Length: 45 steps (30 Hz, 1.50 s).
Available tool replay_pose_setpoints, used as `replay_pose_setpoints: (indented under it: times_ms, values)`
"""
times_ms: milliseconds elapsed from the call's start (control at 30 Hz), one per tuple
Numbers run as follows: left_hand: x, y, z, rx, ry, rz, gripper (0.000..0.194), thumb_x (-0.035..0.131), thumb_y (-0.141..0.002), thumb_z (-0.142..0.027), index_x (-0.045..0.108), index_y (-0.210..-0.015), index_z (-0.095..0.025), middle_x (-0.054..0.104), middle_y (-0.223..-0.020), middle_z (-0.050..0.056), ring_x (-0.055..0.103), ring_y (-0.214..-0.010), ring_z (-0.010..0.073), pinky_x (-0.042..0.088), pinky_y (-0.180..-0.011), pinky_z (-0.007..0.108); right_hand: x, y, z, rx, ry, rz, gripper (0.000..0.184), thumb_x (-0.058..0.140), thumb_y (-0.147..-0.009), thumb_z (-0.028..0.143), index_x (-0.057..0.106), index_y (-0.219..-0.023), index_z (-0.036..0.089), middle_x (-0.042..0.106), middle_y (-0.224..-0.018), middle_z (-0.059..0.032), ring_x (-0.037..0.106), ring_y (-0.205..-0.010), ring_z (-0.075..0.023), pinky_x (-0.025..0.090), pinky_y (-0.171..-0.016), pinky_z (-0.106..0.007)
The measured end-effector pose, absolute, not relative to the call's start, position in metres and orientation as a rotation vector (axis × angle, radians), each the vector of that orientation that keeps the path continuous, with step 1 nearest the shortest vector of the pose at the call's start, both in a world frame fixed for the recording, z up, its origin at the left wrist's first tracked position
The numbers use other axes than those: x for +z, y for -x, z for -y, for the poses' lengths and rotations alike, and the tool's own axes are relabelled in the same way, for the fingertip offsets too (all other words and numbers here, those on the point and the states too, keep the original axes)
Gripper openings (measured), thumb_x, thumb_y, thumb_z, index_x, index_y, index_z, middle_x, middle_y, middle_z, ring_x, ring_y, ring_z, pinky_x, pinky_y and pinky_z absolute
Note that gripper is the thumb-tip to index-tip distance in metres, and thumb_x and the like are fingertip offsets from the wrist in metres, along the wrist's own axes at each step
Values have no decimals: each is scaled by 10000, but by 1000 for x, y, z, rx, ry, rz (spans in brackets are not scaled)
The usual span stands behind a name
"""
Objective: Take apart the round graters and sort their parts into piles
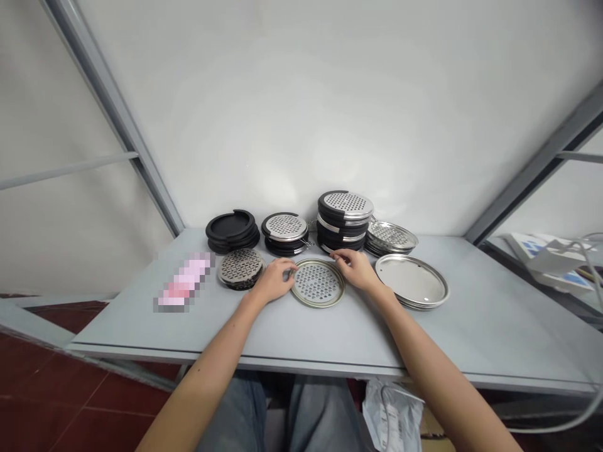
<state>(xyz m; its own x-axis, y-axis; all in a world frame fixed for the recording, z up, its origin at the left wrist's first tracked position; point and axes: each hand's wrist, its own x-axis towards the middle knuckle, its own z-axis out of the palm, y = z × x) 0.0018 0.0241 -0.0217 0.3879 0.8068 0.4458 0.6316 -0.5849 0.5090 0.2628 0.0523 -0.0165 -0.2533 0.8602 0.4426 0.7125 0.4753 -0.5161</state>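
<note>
Single head cam, looking forward and down over the person's forearms at the table; pale wall fills the upper half, jeans at the bottom edge. Mid-range and wide: left hand and right hand sit small near centre, most of the tabletop in frame.

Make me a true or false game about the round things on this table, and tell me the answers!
1. A disc full of holes lies between the left hand and the right hand. True.
2. The shiny pans are left of the left hand. False: they are right of the right hand.
3. The black-and-silver stack is the tallest. True.
4. The plain black stack has a white top. False: its top is black.
5. Both hands wear gloves. False: they are bare.
</note>
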Motion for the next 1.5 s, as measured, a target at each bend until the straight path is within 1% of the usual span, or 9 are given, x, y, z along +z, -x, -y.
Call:
replay_pose_setpoints:
  times_ms: [200, 533, 667, 800, 933, 1033, 1233, 1367, 1500]
  values:
    - [-22, -1, -22, 962, -2381, -1281, 379, 547, -690, -41, 679, -1013, -188, 618, -1162, 76, 592, -1065, 215, 461, -979, 369, -14, -264, -51, 294, 1333, 2116, 263, 485, -867, 249, 710, -984, 179, 736, -916, -61, 659, -771, -194, 478, -712, -282]
    - [-23, -1, -23, 956, -2387, -1209, 388, 554, -712, -58, 661, -1064, -179, 649, -1140, 72, 588, -1082, 222, 443, -1008, 375, -19, -261, -52, 295, 1274, 2221, 233, 499, -861, 234, 710, -952, 194, 730, -922, -54, 654, -760, -190, 493, -694, -287]
    - [-22, -1, -22, 926, -2373, -1172, 440, 522, -738, -40, 638, -1139, -178, 645, -1197, 69, 583, -1124, 217, 427, -1033, 366, -20, -261, -52, 291, 1284, 2215, 231, 502, -862, 235, 708, -956, 192, 727, -950, -62, 661, -792, -195, 497, -717, -292]
    - [-21, -1, -21, 861, -2321, -1099, 500, 467, -773, -24, 610, -1216, -206, 629, -1247, 43, 572, -1169, 196, 408, -1060, 356, -21, -259, -51, 301, 1278, 2196, 236, 513, -866, 266, 698, -989, 184, 719, -991, -73, 660, -827, -197, 498, -728, -291]
    - [-21, -1, -22, 794, -2291, -1017, 567, 387, -758, 34, 619, -1216, -207, 624, -1257, 29, 553, -1203, 171, 389, -1079, 342, -22, -255, -49, 341, 1205, 2209, 229, 519, -867, 271, 694, -979, 175, 717, -968, -70, 653, -810, -184, 495, -721, -280]
    - [-22, -1, -22, 781, -2292, -996, 600, 375, -747, 48, 608, -1232, -218, 621, -1261, 23, 552, -1204, 171, 379, -1087, 352, -22, -251, -48, 406, 1133, 2230, 218, 532, -862, 271, 694, -970, 173, 716, -952, -64, 648, -803, -175, 490, -711, -267]
    - [-25, -4, -22, 816, -2292, -984, 556, 394, -776, 25, 615, -1223, -224, 649, -1219, 24, 590, -1148, 171, 420, -1044, 327, -19, -244, -43, 538, 1002, 2302, 187, 577, -850, 266, 700, -970, 194, 715, -921, -34, 644, -806, -158, 478, -722, -244]
    - [-25, -7, -22, 850, -2292, -969, 509, 408, -786, 13, 644, -1176, -213, 676, -1169, 26, 617, -1101, 173, 445, -1012, 319, -17, -242, -41, 528, 993, 2327, 190, 637, -818, 313, 713, -945, 195, 707, -822, -22, 634, -757, -158, 466, -713, -247]
    - [-26, -8, -23, 860, -2304, -973, 483, 398, -791, 6, 660, -1144, -195, 686, -1148, 31, 622, -1092, 168, 447, -1008, 315, -18, -242, -42, 508, 997, 2349, 186, 619, -830, 318, 723, -920, 192, 687, -765, -18, 609, -709, -150, 447, -682, -245]
